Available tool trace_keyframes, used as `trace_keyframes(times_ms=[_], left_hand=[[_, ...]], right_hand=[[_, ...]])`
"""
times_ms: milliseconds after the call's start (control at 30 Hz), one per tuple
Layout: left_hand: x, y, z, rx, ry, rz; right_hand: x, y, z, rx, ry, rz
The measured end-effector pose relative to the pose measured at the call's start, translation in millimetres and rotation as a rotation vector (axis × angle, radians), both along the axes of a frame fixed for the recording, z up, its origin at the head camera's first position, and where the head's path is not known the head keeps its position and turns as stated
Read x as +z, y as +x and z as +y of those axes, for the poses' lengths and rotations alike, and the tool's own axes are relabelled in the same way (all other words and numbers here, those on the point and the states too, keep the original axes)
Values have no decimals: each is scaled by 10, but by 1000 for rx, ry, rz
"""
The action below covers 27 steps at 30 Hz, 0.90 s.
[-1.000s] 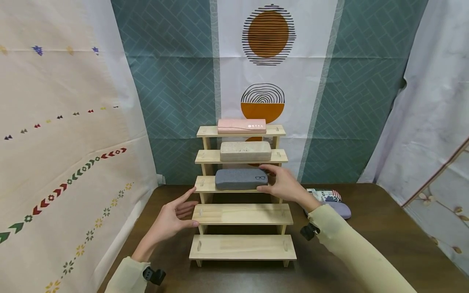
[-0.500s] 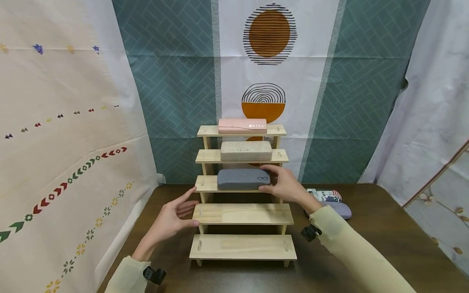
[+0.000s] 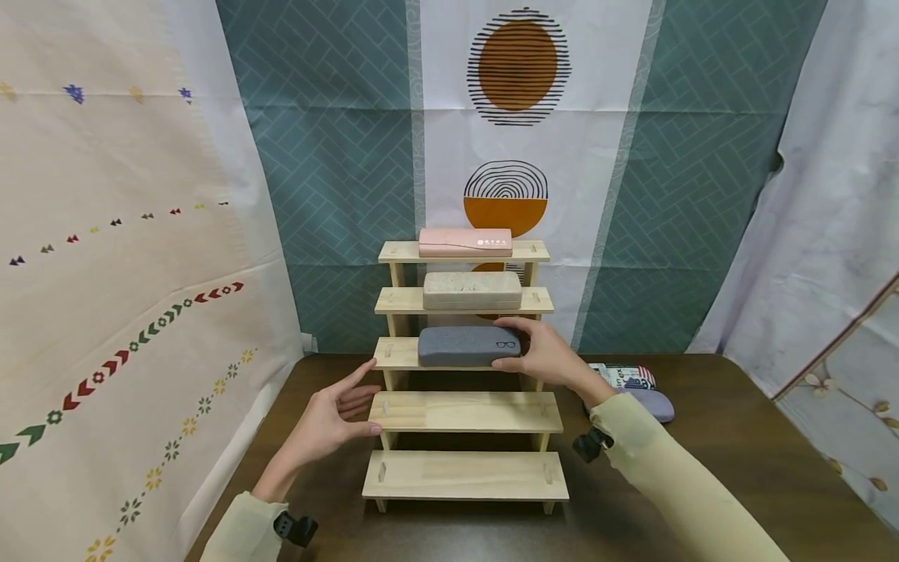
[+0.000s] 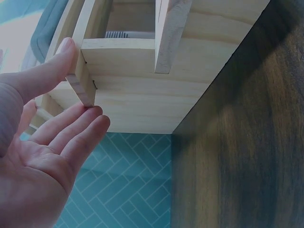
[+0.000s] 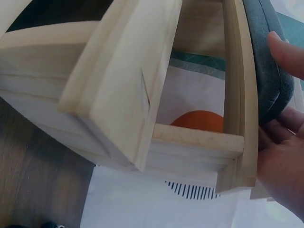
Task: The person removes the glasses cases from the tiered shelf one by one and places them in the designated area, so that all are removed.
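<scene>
A wooden tiered display stand (image 3: 465,474) stands on the table. On its middle tier lies a blue-grey glasses case (image 3: 456,346) with a small glasses print at its right end. My right hand (image 3: 548,355) holds that end between thumb and fingers; the right wrist view shows the thumb on the case's (image 5: 268,57) outer side. At the stand's left side, my left hand (image 3: 326,421) pinches the end of a board (image 4: 81,85) between thumb and fingertips. A pink glasses case (image 3: 464,243) lies on the top tier and a cream speckled one (image 3: 472,290) just below it.
Behind my right forearm, a patterned case (image 3: 628,375) and a lilac case (image 3: 652,404) lie on the brown table (image 3: 730,453). A patterned cloth (image 3: 337,156) hangs close behind the stand, with more cloth at both sides.
The blue-grey glasses case has shifted slightly right along the middle tier, with my right hand staying at its right end. My left hand has kept its place on the stand.
</scene>
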<state>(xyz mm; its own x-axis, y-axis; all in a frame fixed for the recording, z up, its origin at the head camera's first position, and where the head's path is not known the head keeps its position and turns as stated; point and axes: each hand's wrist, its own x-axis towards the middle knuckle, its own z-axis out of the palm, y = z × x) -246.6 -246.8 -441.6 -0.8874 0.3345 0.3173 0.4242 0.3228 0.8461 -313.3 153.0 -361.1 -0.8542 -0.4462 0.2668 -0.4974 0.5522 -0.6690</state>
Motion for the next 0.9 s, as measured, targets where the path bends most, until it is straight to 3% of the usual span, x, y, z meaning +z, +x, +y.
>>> trace_keyframes(times_ms=[900], left_hand=[[-3, -3, 0, 5, -3, -1]], right_hand=[[11, -32, -27, 27, -46, -75]])
